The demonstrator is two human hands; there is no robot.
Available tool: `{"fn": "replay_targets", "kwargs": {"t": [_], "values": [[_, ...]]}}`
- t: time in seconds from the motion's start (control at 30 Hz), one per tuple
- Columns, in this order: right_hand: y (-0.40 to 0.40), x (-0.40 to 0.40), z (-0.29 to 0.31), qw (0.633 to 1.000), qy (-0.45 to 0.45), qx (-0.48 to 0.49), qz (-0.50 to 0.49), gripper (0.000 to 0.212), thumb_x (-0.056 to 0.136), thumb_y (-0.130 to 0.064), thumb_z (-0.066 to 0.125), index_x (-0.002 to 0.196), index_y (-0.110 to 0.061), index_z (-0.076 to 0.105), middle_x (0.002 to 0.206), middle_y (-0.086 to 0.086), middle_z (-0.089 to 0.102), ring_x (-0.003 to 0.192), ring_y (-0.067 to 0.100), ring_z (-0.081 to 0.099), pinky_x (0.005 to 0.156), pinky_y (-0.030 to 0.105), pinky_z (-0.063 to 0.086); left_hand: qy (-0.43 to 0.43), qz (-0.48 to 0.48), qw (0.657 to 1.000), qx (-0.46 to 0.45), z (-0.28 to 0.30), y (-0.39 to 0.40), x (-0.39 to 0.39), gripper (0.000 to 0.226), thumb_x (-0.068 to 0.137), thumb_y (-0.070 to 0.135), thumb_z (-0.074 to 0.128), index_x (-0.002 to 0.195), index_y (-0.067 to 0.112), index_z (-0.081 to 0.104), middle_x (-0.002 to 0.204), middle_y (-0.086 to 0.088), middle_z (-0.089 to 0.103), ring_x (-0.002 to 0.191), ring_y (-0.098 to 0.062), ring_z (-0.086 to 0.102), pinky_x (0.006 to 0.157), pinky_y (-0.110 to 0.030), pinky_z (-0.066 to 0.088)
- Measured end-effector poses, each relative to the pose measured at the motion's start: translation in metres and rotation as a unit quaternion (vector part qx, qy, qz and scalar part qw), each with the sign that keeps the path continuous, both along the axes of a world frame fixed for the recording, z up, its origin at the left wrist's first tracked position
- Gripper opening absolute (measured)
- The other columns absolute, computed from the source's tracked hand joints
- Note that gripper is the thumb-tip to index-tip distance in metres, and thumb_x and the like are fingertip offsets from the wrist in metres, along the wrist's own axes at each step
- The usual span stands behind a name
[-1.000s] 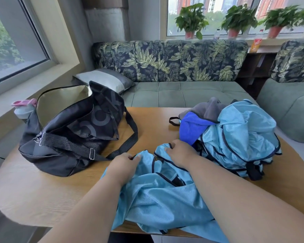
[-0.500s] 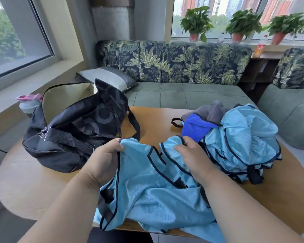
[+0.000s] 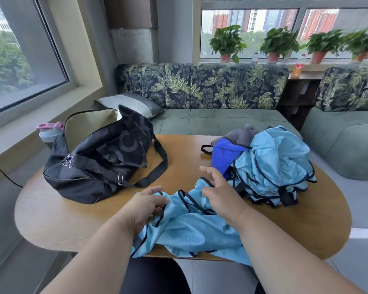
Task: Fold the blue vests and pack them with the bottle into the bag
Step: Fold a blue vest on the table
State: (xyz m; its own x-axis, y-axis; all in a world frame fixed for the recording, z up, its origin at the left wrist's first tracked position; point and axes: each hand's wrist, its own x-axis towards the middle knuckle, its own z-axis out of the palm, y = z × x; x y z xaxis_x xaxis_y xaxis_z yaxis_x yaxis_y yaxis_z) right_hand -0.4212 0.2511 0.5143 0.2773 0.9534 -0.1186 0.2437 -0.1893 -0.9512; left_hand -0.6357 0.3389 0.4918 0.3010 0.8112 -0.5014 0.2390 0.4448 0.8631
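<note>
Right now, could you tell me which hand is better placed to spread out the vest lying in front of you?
Probably the left hand: its fingers already pinch the vest at its trimmed edge, while the right hand hovers open above it.

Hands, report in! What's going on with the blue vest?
Left hand pinching vest edge; right hand open over it. Vest crumpled, unfolded. Bag open, nothing in the way.

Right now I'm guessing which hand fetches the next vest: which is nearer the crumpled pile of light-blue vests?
Right. The right hand hovers open just beside the pile of light-blue vests, at its near-left edge. The left hand grips the spread vest, farther left.
</note>
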Motion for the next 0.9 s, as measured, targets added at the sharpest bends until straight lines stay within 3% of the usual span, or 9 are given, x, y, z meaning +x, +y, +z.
{"fn": "replay_targets", "kwargs": {"t": [0.1,0.17,0.3,0.43,0.57,0.67,0.77,0.9], "values": [[-0.01,0.0,0.006,0.999,-0.04,0.006,0.011,0.052,0.095,-0.002,0.045,0.125,-0.039,0.063,0.111,-0.007,0.065,0.057,-0.003,0.052,0.053,0.011,0.04,-0.026,0.016,0.998,0.047,0.014,-0.007,-0.003,0.047,0.096,0.002,0.065,0.132,0.031,0.064,0.074,0.003,0.064,0.058,-0.006,0.054,0.054,-0.021,0.037],[-0.016,0.0,0.011,0.999,-0.046,0.003,0.005,0.046,0.094,0.001,0.042,0.112,-0.032,0.069,0.091,-0.004,0.066,0.044,0.002,0.041,0.045,0.017,0.034,-0.072,0.016,0.994,0.075,0.029,-0.012,-0.006,0.046,0.097,0.001,0.064,0.132,0.031,0.068,0.078,0.001,0.064,0.066,-0.008,0.055,0.062,-0.023,0.04],[-0.025,0.001,0.021,0.999,-0.053,0.003,-0.011,0.03,0.093,-0.001,0.046,0.099,-0.023,0.065,0.064,-0.009,0.05,0.041,0.004,0.035,0.043,0.019,0.031,-0.179,0.003,0.978,0.104,0.06,-0.026,-0.006,0.038,0.101,0.0,0.058,0.122,0.026,0.076,0.094,-0.008,0.072,0.08,-0.018,0.064,0.083,-0.034,0.055],[-0.033,-0.004,0.027,0.999,-0.04,0.001,0.003,0.014,0.097,-0.012,0.054,0.099,-0.016,0.067,0.051,-0.012,0.04,0.042,0.007,0.031,0.043,0.022,0.027,-0.253,-0.007,0.963,0.087,0.081,-0.039,-0.005,0.031,0.104,-0.001,0.052,0.123,0.01,0.073,0.095,-0.018,0.071,0.08,-0.026,0.069,0.075,-0.035,0.064],[-0.04,-0.01,0.028,0.999,0.008,0.014,0.031,0.022,0.098,-0.036,0.064,0.089,-0.015,0.065,0.059,-0.01,0.039,0.052,0.01,0.032,0.054,0.028,0.029,-0.244,-0.012,0.966,0.087,0.085,-0.047,-0.004,0.028,0.105,0.001,0.052,0.126,0.005,0.07,0.1,-0.021,0.072,0.085,-0.028,0.07,0.08,-0.037,0.064],[-0.042,-0.016,0.028,0.996,-0.002,0.076,0.042,0.034,0.087,-0.051,0.078,0.085,-0.02,0.065,0.069,-0.004,0.055,0.061,0.012,0.047,0.063,0.029,0.042,-0.233,-0.016,0.968,0.093,0.084,-0.049,-0.004,0.027,0.104,0.004,0.056,0.127,0.007,0.071,0.109,-0.024,0.071,0.099,-0.033,0.067,0.097,-0.044,0.058],[-0.041,-0.017,0.023,0.993,-0.067,0.098,0.024,0.044,0.071,-0.062,0.086,0.096,-0.033,0.064,0.105,0.013,0.073,0.097,0.028,0.066,0.09,0.044,0.055,-0.225,-0.023,0.969,0.098,0.083,-0.05,-0.003,0.028,0.103,0.005,0.059,0.127,0.009,0.072,0.112,-0.024,0.071,0.104,-0.034,0.065,0.108,-0.052,0.049],[-0.039,-0.016,0.02,0.986,-0.135,0.094,0.034,0.036,0.079,-0.048,0.085,0.11,-0.048,0.068,0.109,-0.014,0.075,0.104,0.001,0.067,0.097,0.031,0.055,-0.22,-0.048,0.968,0.107,0.08,-0.047,-0.004,0.028,0.098,0.004,0.067,0.124,0.013,0.076,0.114,-0.023,0.069,0.106,-0.033,0.065,0.112,-0.052,0.046]]}}
